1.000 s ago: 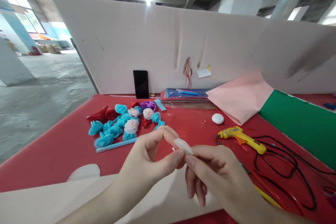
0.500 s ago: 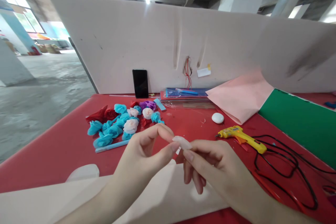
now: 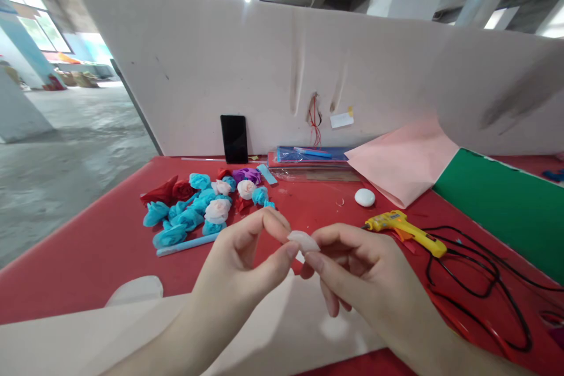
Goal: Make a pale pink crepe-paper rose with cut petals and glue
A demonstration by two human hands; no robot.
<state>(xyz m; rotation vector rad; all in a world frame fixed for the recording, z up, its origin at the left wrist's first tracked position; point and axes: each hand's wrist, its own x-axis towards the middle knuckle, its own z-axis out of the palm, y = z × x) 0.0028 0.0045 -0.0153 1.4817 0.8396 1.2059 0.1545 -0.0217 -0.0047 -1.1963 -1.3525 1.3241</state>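
Note:
A small, pale, curved piece of paper (image 3: 304,241), petal-shaped, is pinched between my two hands above the table. My left hand (image 3: 253,258) grips its left end between thumb and forefinger. At the other end, the thumb and forefinger of my right hand (image 3: 356,264) close on it, the remaining fingers curled below. Under my hands lies a large sheet of off-white paper (image 3: 282,335). Left of my left hand sit several crepe paper flowers, among them a pale pink rose (image 3: 217,211) and a blue flower (image 3: 171,235).
A yellow glue gun (image 3: 408,232) with a black cord lies to the right, near a white egg-shaped object (image 3: 365,197). Farther back are a pink paper sheet (image 3: 400,158), a green board (image 3: 502,205) and a black phone (image 3: 234,139) leaning on the white partition (image 3: 211,70).
The fingers of my right hand have shifted slightly around the paper piece, the lower ones curling further in. Both hands still pinch it in nearly the same place.

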